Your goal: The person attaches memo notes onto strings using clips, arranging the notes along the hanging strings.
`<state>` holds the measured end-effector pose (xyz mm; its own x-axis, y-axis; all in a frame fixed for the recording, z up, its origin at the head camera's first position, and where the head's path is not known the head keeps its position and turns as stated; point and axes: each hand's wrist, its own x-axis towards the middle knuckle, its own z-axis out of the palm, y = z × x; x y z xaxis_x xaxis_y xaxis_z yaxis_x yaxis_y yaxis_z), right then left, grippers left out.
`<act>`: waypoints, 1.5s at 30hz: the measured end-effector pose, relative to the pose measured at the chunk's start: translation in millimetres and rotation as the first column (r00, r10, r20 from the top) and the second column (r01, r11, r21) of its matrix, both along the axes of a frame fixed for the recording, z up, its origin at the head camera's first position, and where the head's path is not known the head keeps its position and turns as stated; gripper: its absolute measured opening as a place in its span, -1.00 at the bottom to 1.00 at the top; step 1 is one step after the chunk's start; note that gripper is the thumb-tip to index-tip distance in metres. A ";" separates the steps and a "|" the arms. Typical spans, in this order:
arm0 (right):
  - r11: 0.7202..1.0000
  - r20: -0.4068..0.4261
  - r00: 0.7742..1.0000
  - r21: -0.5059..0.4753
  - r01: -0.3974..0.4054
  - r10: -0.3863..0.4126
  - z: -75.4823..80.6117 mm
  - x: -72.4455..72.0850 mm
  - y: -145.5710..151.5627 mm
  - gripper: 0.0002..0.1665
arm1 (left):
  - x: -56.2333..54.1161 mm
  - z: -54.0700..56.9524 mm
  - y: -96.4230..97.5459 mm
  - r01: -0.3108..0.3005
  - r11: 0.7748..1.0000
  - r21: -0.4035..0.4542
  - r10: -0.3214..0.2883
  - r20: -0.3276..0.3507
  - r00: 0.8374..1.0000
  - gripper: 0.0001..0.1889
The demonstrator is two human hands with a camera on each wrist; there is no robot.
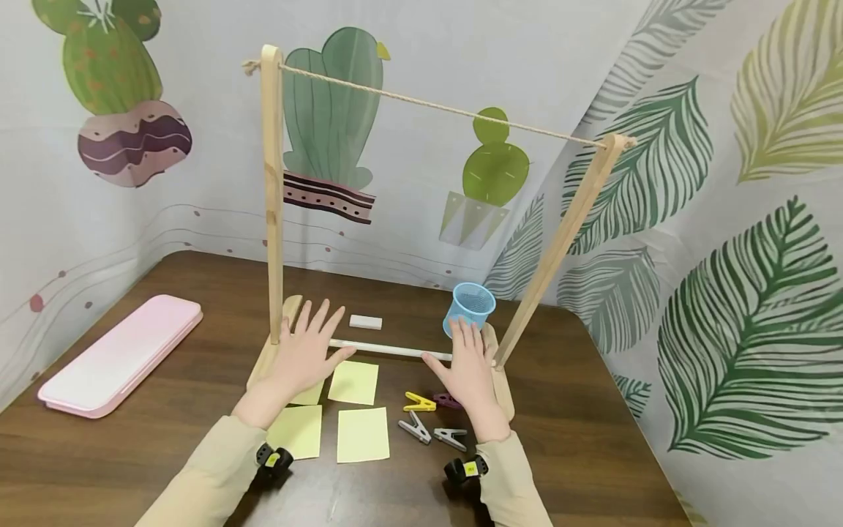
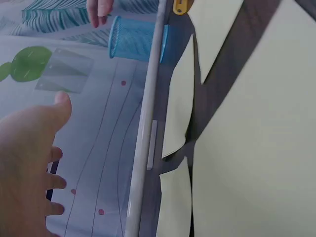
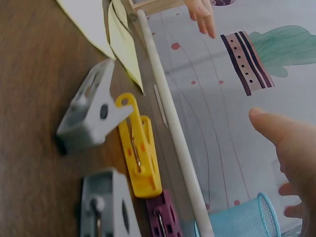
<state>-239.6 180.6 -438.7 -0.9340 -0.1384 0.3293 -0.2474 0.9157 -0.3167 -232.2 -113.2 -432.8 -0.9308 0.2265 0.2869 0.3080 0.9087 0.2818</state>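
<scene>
Both hands are held out palm down with fingers spread, holding nothing. My left hand (image 1: 305, 354) is over the left foot of a wooden frame, beside yellow sticky notes (image 1: 353, 382). My right hand (image 1: 469, 369) reaches over the frame's right side, its fingertips overlapping the blue mesh pen cup (image 1: 473, 298) in the head view. Near it lie a yellow clothespin (image 1: 419, 402), a purple clothespin (image 1: 448, 400) and two grey clothespins (image 1: 415, 427). A white rod (image 1: 388, 349) runs low between the frame's feet. The left hand partly hides one sticky note.
The frame's left post (image 1: 273, 197) and right post (image 1: 556, 252) stand upright with a rope (image 1: 428, 104) strung between their tops. A white eraser-like block (image 1: 365, 322) lies behind the rod. At the left of the table (image 1: 566, 468) rests a pink case (image 1: 121, 355).
</scene>
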 end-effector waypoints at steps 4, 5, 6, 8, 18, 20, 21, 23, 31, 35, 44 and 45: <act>0.999 -0.067 0.997 -0.023 -0.042 0.041 0.4 0.4 -3.3 -0.16 | -2.2 0.2 -3.6 0.005 1.000 0.028 -0.004 -0.033 0.999 -0.31; 0.998 -0.080 0.996 -0.026 -0.054 0.051 0.4 0.9 -4.2 -0.21 | -2.4 0.0 -4.8 0.007 0.999 0.034 -0.006 -0.033 0.999 -0.34; 0.998 -0.087 0.994 -0.030 -0.064 0.061 0.5 1.3 -5.0 -0.25 | -2.7 -0.2 -6.0 0.010 0.999 0.038 -0.009 -0.032 0.999 -0.38; 0.996 -0.091 0.993 -0.040 -0.085 0.081 0.1 2.4 -6.0 -0.32 | -2.7 -0.4 -9.0 0.026 0.998 0.057 -0.024 -0.025 0.999 -0.45; 0.973 0.038 0.978 -0.118 -0.200 0.206 -1.6 5.9 -2.2 -0.53 | -8.0 -0.8 -37.5 0.186 0.973 0.139 -0.206 0.145 0.968 -0.54; 0.962 0.080 0.964 -0.127 -0.242 0.253 -1.5 6.4 -1.5 -0.57 | -8.5 -1.0 -43.1 0.202 0.968 0.148 -0.231 0.211 0.950 -0.47; 0.957 0.103 0.956 -0.125 -0.261 0.275 -1.6 6.6 -1.4 -0.58 | -8.5 -1.3 -45.3 0.205 0.967 0.153 -0.238 0.244 0.940 -0.43; 0.943 0.153 0.934 -0.133 -0.305 0.323 -2.1 7.4 -1.8 -0.60 | -7.6 -1.7 -48.2 0.209 0.966 0.154 -0.247 0.299 0.922 -0.37; 0.899 0.291 0.851 -0.135 -0.416 0.437 -2.3 11.7 -7.8 -0.62 | -5.6 -3.8 -46.3 0.269 0.961 0.059 -0.271 0.378 0.885 -0.26; 0.886 0.327 0.824 -0.138 -0.442 0.462 -1.3 13.5 -9.5 -0.63 | -5.5 -4.1 -45.3 0.267 0.964 0.011 -0.251 0.378 0.891 -0.27; 0.889 0.358 0.817 -0.110 -0.445 0.453 -4.6 16.1 -15.6 -0.64 | -3.8 -8.0 -44.0 0.244 0.969 -0.028 -0.219 0.353 0.910 -0.26; 0.891 0.357 0.820 -0.100 -0.442 0.447 -4.6 16.2 -16.2 -0.64 | -4.0 -8.4 -44.2 0.243 0.970 -0.026 -0.219 0.350 0.911 -0.26</act>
<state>-223.4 164.4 -443.3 -0.8243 -0.5660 -0.0140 -0.4930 0.7298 -0.4736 -236.2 -157.4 -441.2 -0.8884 0.4547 -0.0629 0.4075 0.8443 0.3481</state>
